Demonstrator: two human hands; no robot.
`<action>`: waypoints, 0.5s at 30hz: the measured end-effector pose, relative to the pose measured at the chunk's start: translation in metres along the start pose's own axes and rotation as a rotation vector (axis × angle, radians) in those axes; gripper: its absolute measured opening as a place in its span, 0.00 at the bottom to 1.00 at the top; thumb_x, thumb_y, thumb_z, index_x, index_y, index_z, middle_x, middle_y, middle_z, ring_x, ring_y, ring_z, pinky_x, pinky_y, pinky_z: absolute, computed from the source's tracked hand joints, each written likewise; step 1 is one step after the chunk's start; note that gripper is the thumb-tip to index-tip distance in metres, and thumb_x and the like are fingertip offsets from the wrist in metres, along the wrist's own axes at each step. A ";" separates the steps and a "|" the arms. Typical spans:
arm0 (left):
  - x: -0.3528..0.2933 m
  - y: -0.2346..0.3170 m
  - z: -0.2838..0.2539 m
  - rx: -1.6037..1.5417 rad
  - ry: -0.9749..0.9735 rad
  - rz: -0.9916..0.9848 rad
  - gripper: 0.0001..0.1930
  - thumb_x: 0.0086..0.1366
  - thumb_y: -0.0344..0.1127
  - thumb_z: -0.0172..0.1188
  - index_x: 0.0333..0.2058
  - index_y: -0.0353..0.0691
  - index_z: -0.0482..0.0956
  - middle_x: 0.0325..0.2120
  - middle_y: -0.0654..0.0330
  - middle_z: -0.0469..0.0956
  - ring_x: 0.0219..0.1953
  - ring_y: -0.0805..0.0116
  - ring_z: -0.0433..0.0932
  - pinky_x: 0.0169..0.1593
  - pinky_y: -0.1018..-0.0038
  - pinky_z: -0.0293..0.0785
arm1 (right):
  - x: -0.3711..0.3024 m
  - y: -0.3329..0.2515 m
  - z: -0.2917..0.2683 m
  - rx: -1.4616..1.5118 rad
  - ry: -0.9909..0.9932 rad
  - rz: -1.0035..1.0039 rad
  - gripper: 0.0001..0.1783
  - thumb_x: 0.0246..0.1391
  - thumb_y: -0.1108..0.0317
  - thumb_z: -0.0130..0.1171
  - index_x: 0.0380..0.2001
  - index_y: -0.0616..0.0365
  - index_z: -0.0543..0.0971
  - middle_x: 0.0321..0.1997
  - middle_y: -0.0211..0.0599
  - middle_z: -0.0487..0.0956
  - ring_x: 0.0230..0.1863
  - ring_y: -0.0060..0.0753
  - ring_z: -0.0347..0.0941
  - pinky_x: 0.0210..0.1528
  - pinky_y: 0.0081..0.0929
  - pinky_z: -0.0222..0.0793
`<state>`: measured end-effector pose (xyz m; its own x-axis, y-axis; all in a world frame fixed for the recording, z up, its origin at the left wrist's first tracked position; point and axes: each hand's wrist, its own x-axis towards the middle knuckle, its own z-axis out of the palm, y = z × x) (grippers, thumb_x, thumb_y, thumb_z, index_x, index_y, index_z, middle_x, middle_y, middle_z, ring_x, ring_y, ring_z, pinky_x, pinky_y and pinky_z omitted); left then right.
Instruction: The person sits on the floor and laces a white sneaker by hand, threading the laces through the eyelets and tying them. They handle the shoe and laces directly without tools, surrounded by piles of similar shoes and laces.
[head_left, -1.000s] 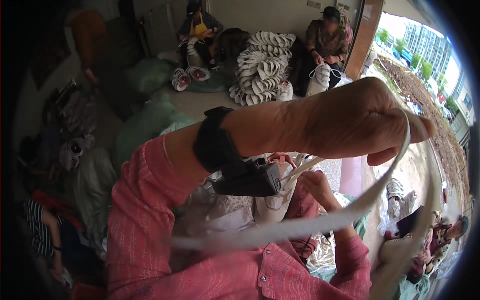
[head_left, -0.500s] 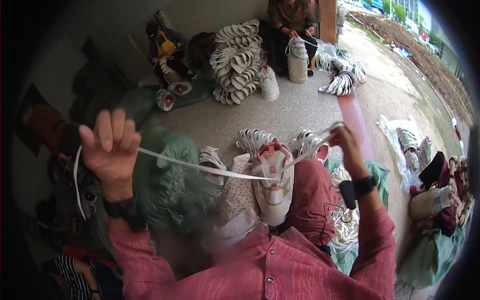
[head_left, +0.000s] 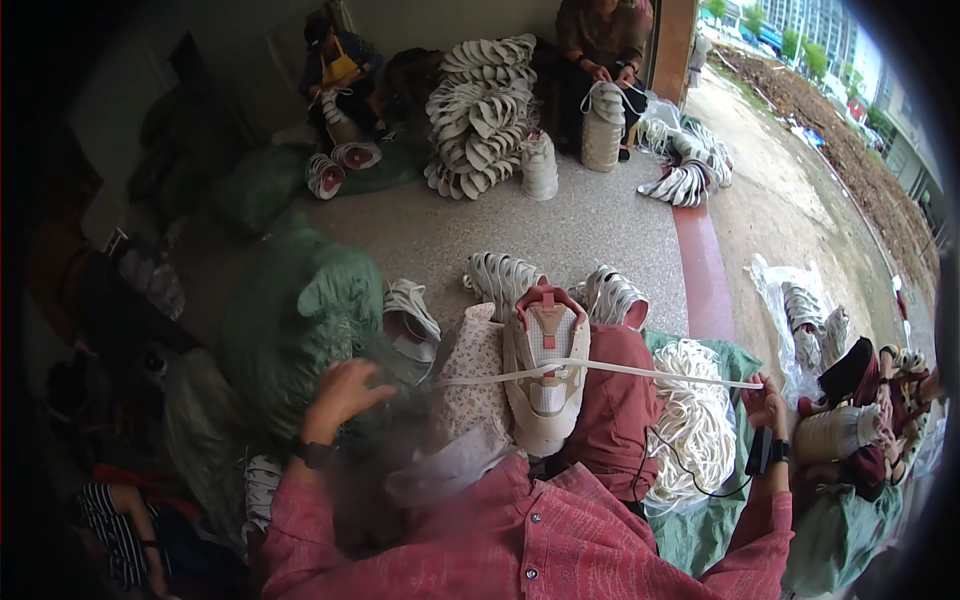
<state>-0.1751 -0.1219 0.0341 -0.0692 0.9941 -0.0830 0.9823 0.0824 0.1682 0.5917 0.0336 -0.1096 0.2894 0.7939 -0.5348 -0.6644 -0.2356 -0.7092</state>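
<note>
A white and beige shoe upper (head_left: 548, 400) with red lining and tabs stands between my knees, its toe toward me. A flat white shoelace (head_left: 670, 376) crosses its front and runs out to both sides. On the right, my right hand (head_left: 764, 408) pinches that lace, drawn nearly straight from the shoe. My left hand (head_left: 345, 398) is to the left of my knee, fingers apart and slightly blurred, with no lace visible in it. The lace's left part fades over the flowered cloth (head_left: 474, 375) on my left knee.
A heap of white laces (head_left: 692, 430) lies on green plastic by my right knee. Shoe uppers (head_left: 612, 297) stand before me, and a green sack (head_left: 310, 300) sits at left. Co-workers (head_left: 604, 60) sit at the back beside a tall stack of uppers (head_left: 480, 120).
My left hand has come down and inward, and the lace that hung past it is no longer there. My right hand has moved down and outward, stretching the lace to the right.
</note>
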 end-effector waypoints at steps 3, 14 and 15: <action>0.031 0.093 -0.001 -0.691 0.141 0.303 0.21 0.54 0.41 0.72 0.42 0.35 0.77 0.39 0.56 0.80 0.45 0.66 0.78 0.49 0.70 0.73 | 0.005 -0.019 -0.004 0.047 -0.088 -0.079 0.14 0.65 0.57 0.54 0.46 0.53 0.76 0.46 0.32 0.79 0.48 0.33 0.76 0.56 0.40 0.73; 0.020 0.193 0.034 -0.449 -0.035 0.344 0.10 0.65 0.41 0.59 0.38 0.43 0.72 0.22 0.56 0.77 0.27 0.55 0.80 0.32 0.63 0.75 | -0.006 -0.095 0.039 0.220 -0.348 -0.201 0.18 0.64 0.72 0.51 0.57 0.62 0.70 0.26 0.25 0.74 0.24 0.22 0.69 0.38 0.25 0.73; 0.017 0.192 0.038 -0.385 -0.035 0.422 0.08 0.67 0.41 0.57 0.37 0.44 0.72 0.20 0.57 0.76 0.25 0.53 0.80 0.31 0.62 0.74 | -0.005 -0.095 0.048 0.345 -0.288 -0.192 0.21 0.65 0.72 0.48 0.60 0.63 0.66 0.23 0.23 0.64 0.19 0.20 0.57 0.26 0.20 0.61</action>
<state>0.0188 -0.0923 0.0275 0.3277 0.9440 0.0379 0.7891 -0.2955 0.5385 0.6205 0.0788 -0.0175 0.2596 0.9389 -0.2259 -0.8213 0.0915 -0.5632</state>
